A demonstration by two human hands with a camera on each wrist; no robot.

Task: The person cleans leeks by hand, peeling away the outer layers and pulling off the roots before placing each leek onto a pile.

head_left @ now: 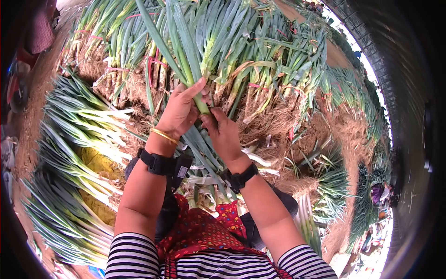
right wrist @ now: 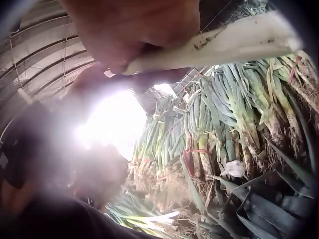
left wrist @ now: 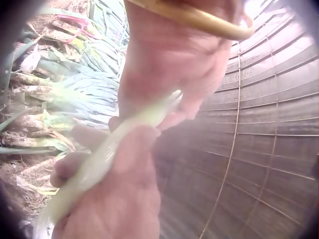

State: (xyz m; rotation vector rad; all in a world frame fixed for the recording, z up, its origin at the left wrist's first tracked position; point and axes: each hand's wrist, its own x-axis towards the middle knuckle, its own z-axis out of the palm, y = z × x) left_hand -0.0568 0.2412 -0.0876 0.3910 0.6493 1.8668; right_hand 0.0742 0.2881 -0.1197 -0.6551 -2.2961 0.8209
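Note:
Both hands are on one green onion (head_left: pixel 201 105), its long leaves fanning away from me toward the stacked bunches. My left hand (head_left: pixel 180 111), with a gold bangle at the wrist, holds the stalk from the left, thumb along it. Lower down, the fingers and thumb of my right hand (head_left: pixel 222 132) pinch the stalk. In the left wrist view the pale stem (left wrist: pixel 99 157) runs between the right hand's fingers. Specks of dirt mark the white stem (right wrist: pixel 234 42) in the right wrist view.
Tied bunches (head_left: pixel 223 42) of green onions with dirty roots stand across the back. Loose, cleaner stalks (head_left: pixel 79 186) lie in a row on the left over yellow material. Dry roots (head_left: pixel 269 132) and cut leaves litter the ground. A ribbed wall (head_left: pixel 409 93) curves along the right.

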